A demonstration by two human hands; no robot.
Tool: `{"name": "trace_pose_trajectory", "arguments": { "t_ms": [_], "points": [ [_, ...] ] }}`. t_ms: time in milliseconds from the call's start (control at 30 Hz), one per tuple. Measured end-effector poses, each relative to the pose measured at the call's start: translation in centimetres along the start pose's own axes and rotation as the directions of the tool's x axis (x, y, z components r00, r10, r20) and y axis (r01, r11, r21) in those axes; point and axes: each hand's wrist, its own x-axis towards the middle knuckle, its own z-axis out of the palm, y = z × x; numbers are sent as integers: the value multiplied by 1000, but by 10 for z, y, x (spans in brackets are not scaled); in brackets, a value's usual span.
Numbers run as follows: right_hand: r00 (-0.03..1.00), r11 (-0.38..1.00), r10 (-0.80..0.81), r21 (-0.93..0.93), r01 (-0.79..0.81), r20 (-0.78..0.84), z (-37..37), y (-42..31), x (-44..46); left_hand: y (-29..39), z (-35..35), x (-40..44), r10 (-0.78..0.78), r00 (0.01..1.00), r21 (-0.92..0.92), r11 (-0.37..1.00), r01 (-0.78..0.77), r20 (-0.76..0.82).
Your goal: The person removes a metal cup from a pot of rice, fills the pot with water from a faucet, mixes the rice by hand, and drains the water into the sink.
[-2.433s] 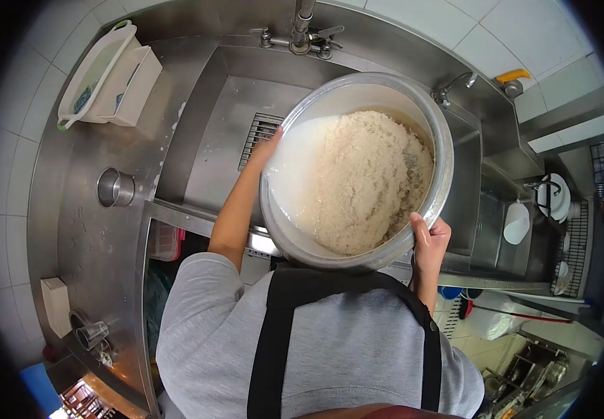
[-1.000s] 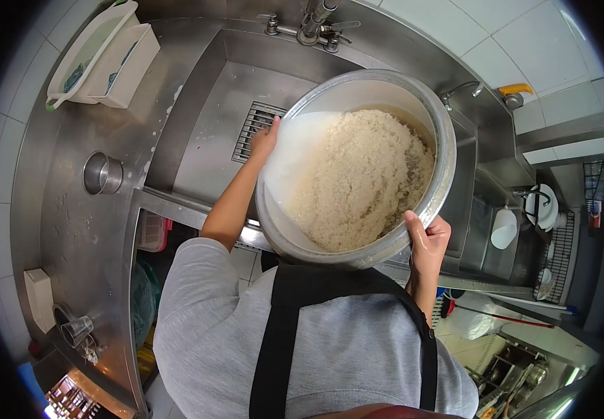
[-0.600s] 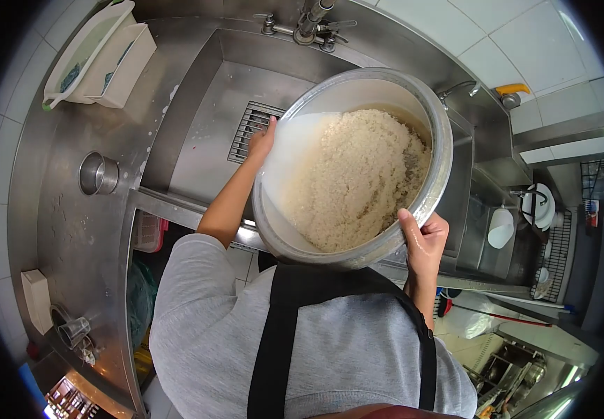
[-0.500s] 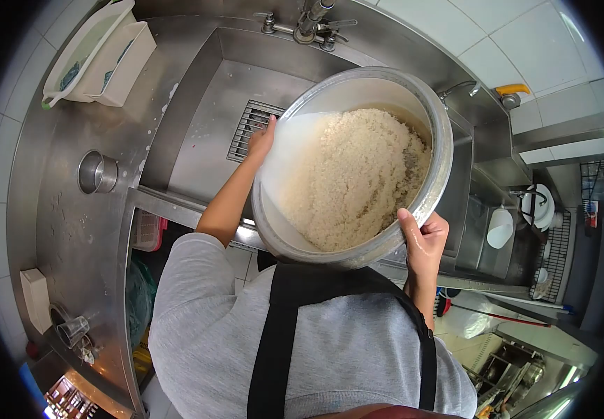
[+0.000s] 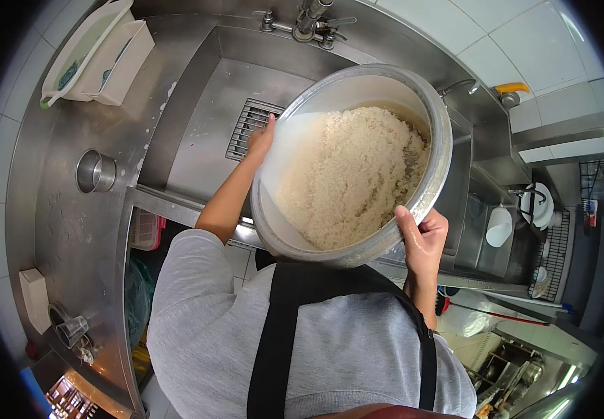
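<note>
A large round metal pot (image 5: 436, 167) is held tilted over the front edge of the steel sink (image 5: 207, 126), its mouth facing up. Wet rice (image 5: 351, 181) fills much of it, with cloudy whitish water pooled along the left side. My left hand (image 5: 261, 140) grips the pot's left side, with most fingers hidden against or behind the wall. On the right rim, my right hand (image 5: 424, 234) is closed, thumb on top and fingers curled beside it. A drain grate (image 5: 251, 129) shows in the sink just left of the pot.
Behind the sink stands a faucet (image 5: 307, 24). On the left counter are white plastic bins (image 5: 117, 63), a metal cup (image 5: 96, 171) and a cream box (image 5: 34, 300). A second sink (image 5: 480, 244) at the right holds a white container (image 5: 499, 227), with plates (image 5: 538, 206) beyond.
The view has shifted, so the sink and counter items sit farther left and higher. The cloudy water area in the pot looks smaller and the rice more exposed. Both hands keep their hold.
</note>
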Motion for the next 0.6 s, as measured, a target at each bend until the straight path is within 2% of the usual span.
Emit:
{"name": "trace_pose_trajectory", "arguments": {
  "t_ms": [367,600],
  "points": [
    [1000,1000,-4,21,3,17,3,-5,-4,2,2,-2,33,999,46,998,-32,-31],
    [1000,1000,12,15,-11,-10,5,-6,-11,1,3,4,-16,1000,-48,999,16,-3]
  ]
}}
